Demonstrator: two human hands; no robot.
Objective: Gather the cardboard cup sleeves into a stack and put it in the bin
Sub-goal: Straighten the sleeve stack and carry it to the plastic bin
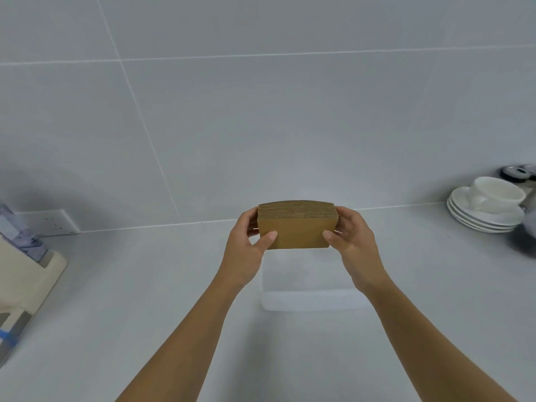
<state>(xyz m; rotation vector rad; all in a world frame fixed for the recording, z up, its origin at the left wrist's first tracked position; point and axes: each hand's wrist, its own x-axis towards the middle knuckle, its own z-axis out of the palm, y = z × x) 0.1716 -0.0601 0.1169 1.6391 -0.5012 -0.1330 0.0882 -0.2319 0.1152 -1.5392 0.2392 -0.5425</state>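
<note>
- Head view: the translucent bin (313,297) on the counter (145,285) is faint, its far rim hidden behind the stack of cardboard sleeves (295,227).
- Far right, a cup on stacked saucers (487,207) is blurred; objects at the left edge are cut off.
- The left hand (246,248) and right hand (353,242) grasp the stack's ends, thumbs on its near face, above the bin.

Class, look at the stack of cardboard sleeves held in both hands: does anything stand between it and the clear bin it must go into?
Nothing visible does. The stack of sleeves is held by the left hand and the right hand above the far end of the clear bin, whose top looks open. The saucers sit far off to the right.
</note>
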